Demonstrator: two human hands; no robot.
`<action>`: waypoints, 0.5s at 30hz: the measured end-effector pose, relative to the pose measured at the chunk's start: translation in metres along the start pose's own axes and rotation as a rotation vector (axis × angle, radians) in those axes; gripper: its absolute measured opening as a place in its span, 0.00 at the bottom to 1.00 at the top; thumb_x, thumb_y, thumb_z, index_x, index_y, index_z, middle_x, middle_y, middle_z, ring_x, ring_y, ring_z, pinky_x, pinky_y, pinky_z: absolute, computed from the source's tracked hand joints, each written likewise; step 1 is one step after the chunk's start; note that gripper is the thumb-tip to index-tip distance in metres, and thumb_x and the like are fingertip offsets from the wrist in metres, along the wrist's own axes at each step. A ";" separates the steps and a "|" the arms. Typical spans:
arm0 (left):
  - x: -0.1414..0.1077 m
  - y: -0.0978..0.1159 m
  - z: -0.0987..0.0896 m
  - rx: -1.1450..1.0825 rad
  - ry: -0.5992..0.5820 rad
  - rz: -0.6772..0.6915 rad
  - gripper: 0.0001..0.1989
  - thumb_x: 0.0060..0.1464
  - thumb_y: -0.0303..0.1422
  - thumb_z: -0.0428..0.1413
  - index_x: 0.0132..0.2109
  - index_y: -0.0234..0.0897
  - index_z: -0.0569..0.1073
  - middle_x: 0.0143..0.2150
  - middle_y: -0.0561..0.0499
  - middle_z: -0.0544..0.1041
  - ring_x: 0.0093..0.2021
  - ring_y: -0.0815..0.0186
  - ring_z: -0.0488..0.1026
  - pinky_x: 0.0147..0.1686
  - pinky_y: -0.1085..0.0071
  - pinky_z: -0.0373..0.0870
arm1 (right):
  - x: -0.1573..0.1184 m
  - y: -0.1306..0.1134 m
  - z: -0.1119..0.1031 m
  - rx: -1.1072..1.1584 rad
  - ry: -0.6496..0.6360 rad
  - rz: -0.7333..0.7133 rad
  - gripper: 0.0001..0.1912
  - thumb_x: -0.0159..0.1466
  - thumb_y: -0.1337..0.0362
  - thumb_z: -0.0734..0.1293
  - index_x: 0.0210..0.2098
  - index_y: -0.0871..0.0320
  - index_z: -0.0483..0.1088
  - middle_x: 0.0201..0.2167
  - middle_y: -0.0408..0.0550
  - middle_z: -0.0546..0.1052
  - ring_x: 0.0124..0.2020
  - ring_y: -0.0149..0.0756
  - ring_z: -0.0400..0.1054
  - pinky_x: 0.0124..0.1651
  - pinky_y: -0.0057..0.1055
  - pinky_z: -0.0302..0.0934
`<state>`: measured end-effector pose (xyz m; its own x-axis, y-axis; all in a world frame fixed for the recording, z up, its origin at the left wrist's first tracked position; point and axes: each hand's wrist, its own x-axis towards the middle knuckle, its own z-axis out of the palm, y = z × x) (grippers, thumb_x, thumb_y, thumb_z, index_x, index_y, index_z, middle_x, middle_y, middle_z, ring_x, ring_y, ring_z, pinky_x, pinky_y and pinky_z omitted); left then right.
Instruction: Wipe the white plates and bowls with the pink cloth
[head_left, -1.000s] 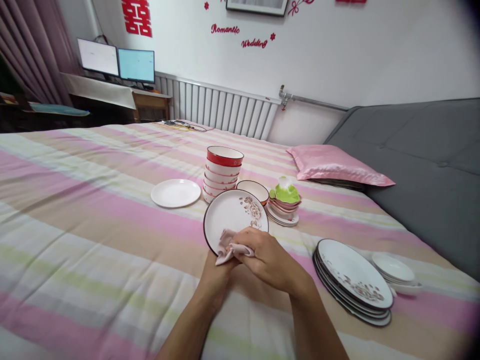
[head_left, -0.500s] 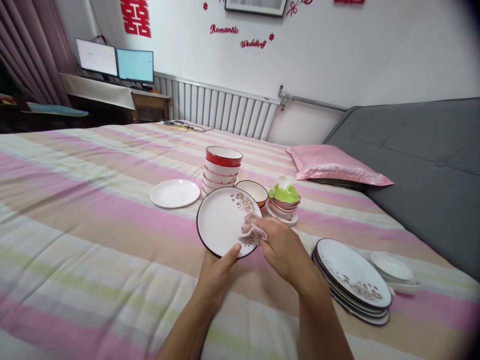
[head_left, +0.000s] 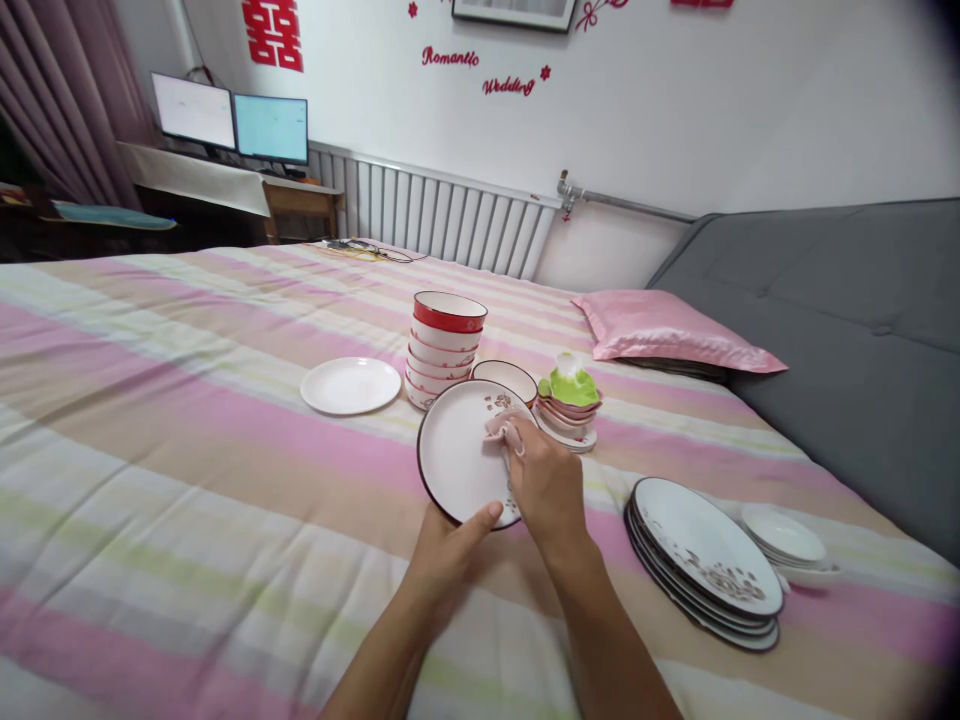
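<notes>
A white plate (head_left: 456, 455) with a dark rim and brown flower print is held tilted above the bed. My left hand (head_left: 454, 550) grips its lower edge, thumb on the face and the other fingers hidden underneath. Bunched in my right hand (head_left: 549, 480) is a pale pink cloth (head_left: 504, 430), pressed against the flowered right side of the plate. Just behind the plate stand a stack of red and white bowls (head_left: 448, 330) and a single dark-rimmed bowl (head_left: 504, 376), partly covered by the plate.
Right of my arms lies a stack of flowered plates (head_left: 709, 550), with small white dishes (head_left: 787, 535) beside it. A white oval plate (head_left: 351, 386) rests at left. Leaf-shaped dishes (head_left: 571, 390) are piled behind my right hand. A pink pillow (head_left: 675, 328) leans near the grey headboard (head_left: 825, 290).
The plate and my left hand have shifted slightly right and down. My right hand with the cloth has moved a little up the plate and turned more upright.
</notes>
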<state>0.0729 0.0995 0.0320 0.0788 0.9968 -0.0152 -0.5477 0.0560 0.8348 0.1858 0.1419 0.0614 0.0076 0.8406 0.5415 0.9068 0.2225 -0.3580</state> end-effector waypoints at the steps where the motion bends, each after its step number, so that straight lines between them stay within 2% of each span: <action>1: 0.000 -0.001 -0.001 0.011 -0.019 -0.001 0.32 0.43 0.34 0.64 0.56 0.36 0.67 0.55 0.41 0.71 0.56 0.53 0.67 0.55 0.59 0.63 | 0.000 0.001 -0.001 0.014 0.003 0.008 0.13 0.63 0.69 0.57 0.40 0.56 0.72 0.34 0.49 0.78 0.33 0.37 0.70 0.33 0.28 0.54; 9: 0.003 -0.015 -0.011 0.132 -0.275 -0.101 0.26 0.45 0.35 0.63 0.52 0.34 0.71 0.50 0.41 0.76 0.51 0.51 0.71 0.49 0.61 0.68 | 0.002 0.005 -0.006 0.068 0.115 -0.029 0.13 0.65 0.65 0.57 0.42 0.57 0.72 0.36 0.50 0.78 0.35 0.38 0.72 0.36 0.29 0.57; 12: 0.003 -0.015 -0.013 0.164 -0.281 -0.080 0.26 0.45 0.35 0.62 0.52 0.33 0.71 0.50 0.42 0.75 0.51 0.51 0.70 0.49 0.60 0.67 | 0.002 0.004 -0.007 0.177 0.053 -0.101 0.14 0.65 0.64 0.58 0.45 0.57 0.70 0.42 0.51 0.78 0.41 0.39 0.72 0.41 0.30 0.60; 15: 0.004 -0.015 -0.013 0.182 -0.252 -0.062 0.26 0.45 0.34 0.62 0.53 0.34 0.70 0.52 0.42 0.74 0.53 0.50 0.69 0.51 0.59 0.66 | 0.001 0.002 -0.010 0.333 -0.083 -0.206 0.14 0.64 0.65 0.59 0.47 0.55 0.70 0.48 0.49 0.75 0.48 0.38 0.70 0.47 0.30 0.60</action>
<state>0.0705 0.1029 0.0117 0.3238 0.9449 0.0483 -0.3794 0.0829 0.9215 0.1914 0.1384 0.0691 -0.2063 0.7959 0.5692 0.6998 0.5266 -0.4826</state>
